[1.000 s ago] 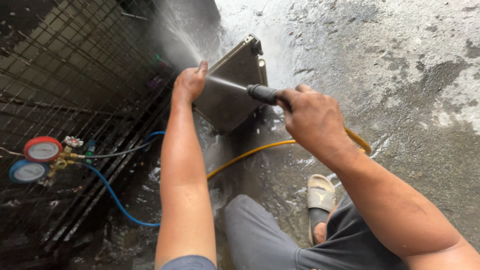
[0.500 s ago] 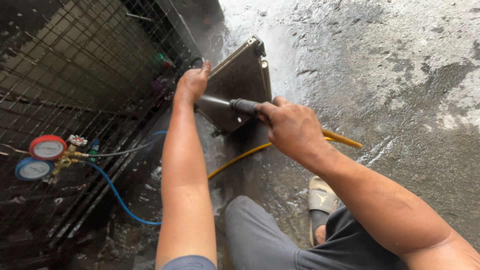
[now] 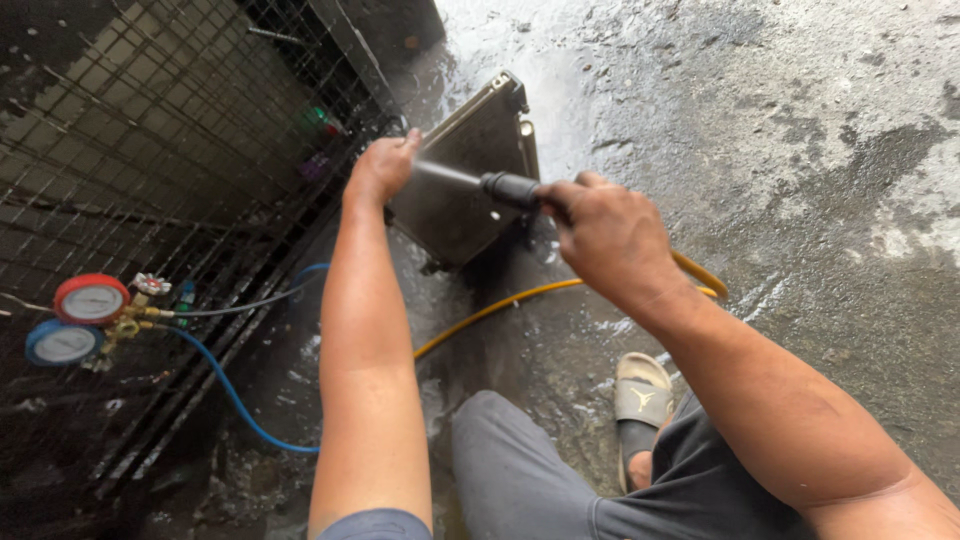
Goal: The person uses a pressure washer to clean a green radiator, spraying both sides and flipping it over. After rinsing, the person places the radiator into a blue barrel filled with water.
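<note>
Nearby, gauges (image 3: 75, 318) on wire grille (image 3: 150, 120)

Grey finned radiator panel (image 3: 462, 175) propped upright, black spray nozzle (image 3: 510, 189) spraying it
</note>
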`<action>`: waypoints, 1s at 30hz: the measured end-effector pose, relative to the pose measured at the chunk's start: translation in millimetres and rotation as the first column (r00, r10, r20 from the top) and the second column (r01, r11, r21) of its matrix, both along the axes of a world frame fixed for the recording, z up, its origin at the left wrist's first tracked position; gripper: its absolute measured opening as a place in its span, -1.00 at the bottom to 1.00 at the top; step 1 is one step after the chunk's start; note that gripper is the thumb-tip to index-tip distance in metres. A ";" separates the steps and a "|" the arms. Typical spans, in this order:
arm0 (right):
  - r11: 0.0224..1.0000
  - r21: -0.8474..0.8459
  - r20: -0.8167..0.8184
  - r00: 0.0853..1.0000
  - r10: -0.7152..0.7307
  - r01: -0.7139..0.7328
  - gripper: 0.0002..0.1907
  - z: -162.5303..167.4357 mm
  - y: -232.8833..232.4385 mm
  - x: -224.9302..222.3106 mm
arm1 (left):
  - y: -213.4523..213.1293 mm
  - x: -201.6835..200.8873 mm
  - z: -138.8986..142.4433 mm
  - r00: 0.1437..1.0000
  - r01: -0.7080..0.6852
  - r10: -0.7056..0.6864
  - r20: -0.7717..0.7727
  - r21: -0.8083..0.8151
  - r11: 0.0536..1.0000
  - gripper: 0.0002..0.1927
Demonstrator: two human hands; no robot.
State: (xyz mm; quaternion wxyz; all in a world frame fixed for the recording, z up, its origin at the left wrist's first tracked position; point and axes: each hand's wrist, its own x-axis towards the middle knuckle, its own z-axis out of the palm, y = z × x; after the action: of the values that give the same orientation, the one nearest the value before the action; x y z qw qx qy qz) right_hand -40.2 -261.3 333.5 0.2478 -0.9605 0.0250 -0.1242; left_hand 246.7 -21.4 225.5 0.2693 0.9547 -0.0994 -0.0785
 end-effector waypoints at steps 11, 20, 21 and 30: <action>0.979 -0.048 -0.008 0.980 -0.199 0.198 -0.77 4.9 -41.7 16.0 | -3.1 3.6 3.4 1.000 0.003 -0.003 0.005 -0.013 1.000 -0.38; 0.998 0.003 0.012 0.998 0.056 -0.056 -0.78 -4.5 -0.5 -2.5 | -1.9 1.5 2.8 0.999 -0.025 0.024 0.023 0.018 1.000 -0.28; 0.998 0.006 0.014 0.998 0.068 -0.068 -0.78 -4.6 2.6 -2.8 | -1.8 2.9 1.7 0.999 -0.029 0.028 0.016 0.025 0.999 -0.27; 0.993 0.002 0.011 0.993 0.114 -0.114 -0.77 -4.2 8.6 -0.4 | -1.0 5.3 -6.1 0.998 -0.007 0.005 0.055 0.025 1.000 -0.26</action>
State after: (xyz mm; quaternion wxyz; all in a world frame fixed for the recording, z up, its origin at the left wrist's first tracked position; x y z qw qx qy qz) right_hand -40.6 -252.7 329.2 0.2558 -0.9594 -0.0310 -0.1150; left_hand 252.0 -22.4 219.3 0.2548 0.9601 -0.1029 -0.0525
